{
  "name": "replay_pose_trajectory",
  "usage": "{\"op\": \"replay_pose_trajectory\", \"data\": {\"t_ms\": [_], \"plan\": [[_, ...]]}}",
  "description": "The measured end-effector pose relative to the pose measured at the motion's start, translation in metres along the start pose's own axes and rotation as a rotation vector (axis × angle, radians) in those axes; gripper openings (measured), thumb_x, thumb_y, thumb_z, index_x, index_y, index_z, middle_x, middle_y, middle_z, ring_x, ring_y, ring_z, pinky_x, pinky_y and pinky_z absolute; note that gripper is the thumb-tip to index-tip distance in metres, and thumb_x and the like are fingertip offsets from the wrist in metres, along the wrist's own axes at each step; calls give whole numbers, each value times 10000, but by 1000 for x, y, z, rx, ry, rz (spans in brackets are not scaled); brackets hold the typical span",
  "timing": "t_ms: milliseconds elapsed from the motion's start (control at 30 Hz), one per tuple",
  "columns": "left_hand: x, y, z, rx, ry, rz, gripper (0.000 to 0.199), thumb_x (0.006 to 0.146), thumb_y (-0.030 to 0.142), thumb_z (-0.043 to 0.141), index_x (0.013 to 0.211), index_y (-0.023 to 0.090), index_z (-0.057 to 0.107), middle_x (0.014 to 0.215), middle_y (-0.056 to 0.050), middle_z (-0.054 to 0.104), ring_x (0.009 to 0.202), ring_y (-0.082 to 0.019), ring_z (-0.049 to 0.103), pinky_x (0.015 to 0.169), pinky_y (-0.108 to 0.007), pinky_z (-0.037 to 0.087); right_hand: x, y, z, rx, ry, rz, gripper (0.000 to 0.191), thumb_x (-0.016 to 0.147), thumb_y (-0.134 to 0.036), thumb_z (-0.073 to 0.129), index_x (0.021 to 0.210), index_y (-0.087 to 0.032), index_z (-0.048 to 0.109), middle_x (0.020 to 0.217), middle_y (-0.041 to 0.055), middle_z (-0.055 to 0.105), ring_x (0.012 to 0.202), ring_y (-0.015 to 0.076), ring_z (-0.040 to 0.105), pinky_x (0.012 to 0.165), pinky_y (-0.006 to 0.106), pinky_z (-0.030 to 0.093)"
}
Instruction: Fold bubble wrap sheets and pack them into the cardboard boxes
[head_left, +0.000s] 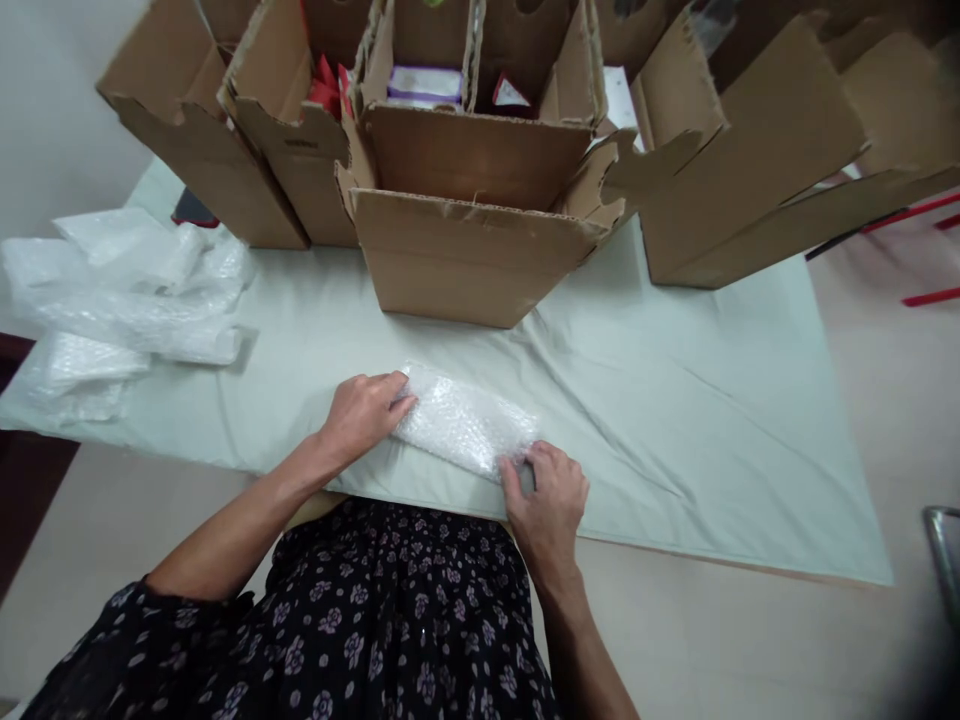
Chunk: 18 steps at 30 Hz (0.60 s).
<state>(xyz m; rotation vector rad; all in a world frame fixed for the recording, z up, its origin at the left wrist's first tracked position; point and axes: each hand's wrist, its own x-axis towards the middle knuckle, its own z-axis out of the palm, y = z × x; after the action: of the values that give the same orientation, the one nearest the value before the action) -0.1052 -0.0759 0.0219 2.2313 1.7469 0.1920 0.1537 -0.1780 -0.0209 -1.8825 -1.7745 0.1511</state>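
Note:
A flat, folded strip of bubble wrap lies slantwise on the pale green cloth near the table's front edge. Its left end is pinched between the thumb and fingers of my left hand. The thumb and curled fingers of my right hand grip the lower right corner. Whether anything is inside the wrap, I cannot tell. Just beyond it stands an open cardboard box with a low front wall.
Crumpled bubble wrap is heaped at the table's left end. Several tall cardboard bins line the back, one holding purple-edged packs, another red items. A large carton stands at right. The pale green cloth has wrinkles.

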Motion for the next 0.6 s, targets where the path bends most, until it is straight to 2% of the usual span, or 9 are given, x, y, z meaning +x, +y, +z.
{"op": "replay_pose_trajectory", "data": {"t_ms": [100, 200, 300, 433, 500, 600], "plan": [[6, 4, 2, 67, 20, -19, 215, 925, 356, 691, 1044, 178, 710, 925, -92, 753, 779, -243, 670, 757, -355, 512, -2, 4, -2, 2, 3, 48, 443, 979, -506, 574, 1287, -188, 603, 1131, 154, 707, 986, 316, 601, 849, 462, 432], [10, 5, -2, 95, 58, -53, 412, 884, 396, 744, 1212, 156, 673, 1030, -126, 723, 875, -280, 676, 798, -379, 524, 6, 7, -8, 26, -55, 60, 600, 970, -565, 563, 1433, -185, 525, 1248, 184, 674, 1037, 335, 603, 886, 498, 442], [14, 4, -5, 96, 38, -80, 450, 866, 428, 749, 1221, 165, 658, 1017, -115, 704, 900, -289, 660, 817, -392, 521, 24, 9, -10, 13, -106, 57, 523, 987, -555, 526, 1367, -205, 599, 1300, 174, 648, 1086, 349, 581, 904, 511, 436], [18, 3, -2, 118, 6, -63, 254, 861, 440, 732, 875, 194, 669, 873, -95, 692, 904, -292, 628, 820, -398, 509, 47, 8, -1, -50, -119, 29, 404, 981, -492, 540, 1226, -199, 674, 1297, 162, 651, 1046, 336, 571, 901, 505, 430], [17, 4, 0, 89, 13, -45, 251, 858, 415, 729, 761, 209, 623, 846, -94, 686, 901, -290, 616, 804, -396, 503, 51, 7, 3, -45, -93, -5, 299, 953, -464, 588, 1065, -209, 695, 1284, 149, 668, 1033, 325, 580, 880, 484, 439], [12, 4, -1, -41, 1, -51, 210, 854, 338, 708, 731, 220, 585, 811, -64, 674, 835, -249, 604, 768, -371, 493, 46, 3, 1, 64, -78, -17, 212, 925, -411, 610, 838, -218, 624, 1227, 125, 706, 1024, 303, 614, 866, 458, 466]]}}
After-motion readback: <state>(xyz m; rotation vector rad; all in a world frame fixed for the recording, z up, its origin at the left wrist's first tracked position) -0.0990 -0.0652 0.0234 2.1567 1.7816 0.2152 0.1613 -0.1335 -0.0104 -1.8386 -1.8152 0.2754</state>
